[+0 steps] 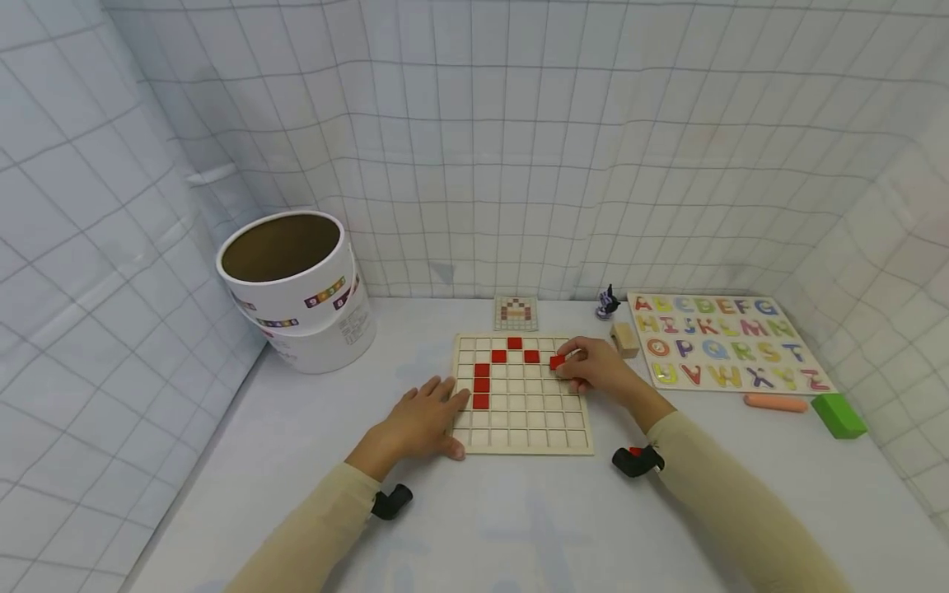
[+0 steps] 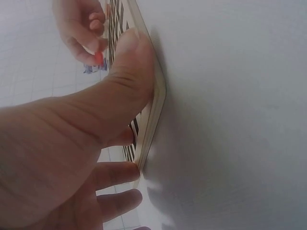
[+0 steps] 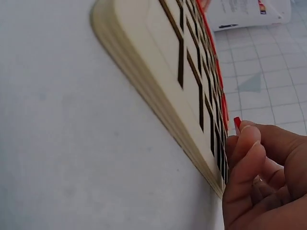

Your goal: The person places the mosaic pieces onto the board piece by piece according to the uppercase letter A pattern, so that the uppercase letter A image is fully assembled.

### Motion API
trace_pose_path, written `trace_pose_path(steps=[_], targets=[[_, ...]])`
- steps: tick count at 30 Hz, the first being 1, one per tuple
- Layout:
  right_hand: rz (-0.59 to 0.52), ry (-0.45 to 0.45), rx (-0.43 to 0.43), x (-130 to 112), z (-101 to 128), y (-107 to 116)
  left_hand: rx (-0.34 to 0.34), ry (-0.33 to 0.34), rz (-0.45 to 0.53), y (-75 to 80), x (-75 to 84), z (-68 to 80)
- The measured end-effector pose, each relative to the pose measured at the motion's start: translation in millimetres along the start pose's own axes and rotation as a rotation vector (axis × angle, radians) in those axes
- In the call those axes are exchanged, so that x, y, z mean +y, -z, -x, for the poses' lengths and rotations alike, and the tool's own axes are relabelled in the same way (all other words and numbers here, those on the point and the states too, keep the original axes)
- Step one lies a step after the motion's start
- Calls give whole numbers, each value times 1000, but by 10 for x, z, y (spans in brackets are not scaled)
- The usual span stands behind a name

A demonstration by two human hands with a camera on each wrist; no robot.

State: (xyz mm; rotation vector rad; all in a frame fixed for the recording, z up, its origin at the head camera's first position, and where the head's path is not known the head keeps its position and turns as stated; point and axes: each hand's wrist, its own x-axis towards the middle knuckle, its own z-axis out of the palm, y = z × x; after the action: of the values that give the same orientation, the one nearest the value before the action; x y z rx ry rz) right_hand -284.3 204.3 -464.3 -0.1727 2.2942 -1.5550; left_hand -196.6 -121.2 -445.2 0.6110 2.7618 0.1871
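We have a small red tile [image 1: 557,361] pinched at our right hand's [image 1: 599,368] fingertips, over the right part of the wooden grid board [image 1: 521,436], in its upper rows. In the right wrist view the fingers are curled tight around the tile's red edge [image 3: 237,124], just beside the board's rim [image 3: 144,81].

To seat it well, we judge we should keep the tile flat and square to the cell walls, lower it straight down and let go only once it sits level. A tilted tile would likely catch on a divider. The cell appears to continue the red line already laid: three tiles [image 1: 481,385] stacked at the left, then a stepped arch [image 1: 515,343] across the far rows.

Our left hand [image 1: 423,422] lies flat against the board's near-left corner, fingers spread and relaxed, gripping nothing. The left wrist view shows the thumb [image 2: 129,72] pressed along the board's edge [image 2: 156,110]. We should hold that pressure so the board does not slide on the white table [image 1: 519,527] as the tile goes in.

Beyond the board's far edge lies a small pattern card [image 1: 515,313], worth checking for the cell. To the right sit a wooden block [image 1: 624,338], a small dark figure [image 1: 608,304], an alphabet puzzle [image 1: 722,346], an orange stick [image 1: 775,403] and a green block [image 1: 838,414]; at far left, a white tub [image 1: 296,288].
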Motion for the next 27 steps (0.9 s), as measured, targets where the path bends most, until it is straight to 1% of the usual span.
trace_pose_path(steps=[3,6,10,15,18,21,24,27], targets=[[153,19,0,-20,-47,-60,0,-3,0,-2,4,-4],[265,33,17,-44,-59,-99,-7,0,-4,-3,5,-5],[342,34,31,-65,-64,-141,-11,5,-8,5,2,-1],[393,34,44,-71,-77,-172,-14,8,-1,14,2,6],[387,49,49,-77,-55,-147,-15,12,-4,8,-1,5],[331,89,74,-108,61,-40,-17,15,-9,1,0,3],[250,118,117,-144,291,159,-19,13,-5,3,3,2],[166,107,150,-136,575,390,-23,14,-1,15,1,10]])
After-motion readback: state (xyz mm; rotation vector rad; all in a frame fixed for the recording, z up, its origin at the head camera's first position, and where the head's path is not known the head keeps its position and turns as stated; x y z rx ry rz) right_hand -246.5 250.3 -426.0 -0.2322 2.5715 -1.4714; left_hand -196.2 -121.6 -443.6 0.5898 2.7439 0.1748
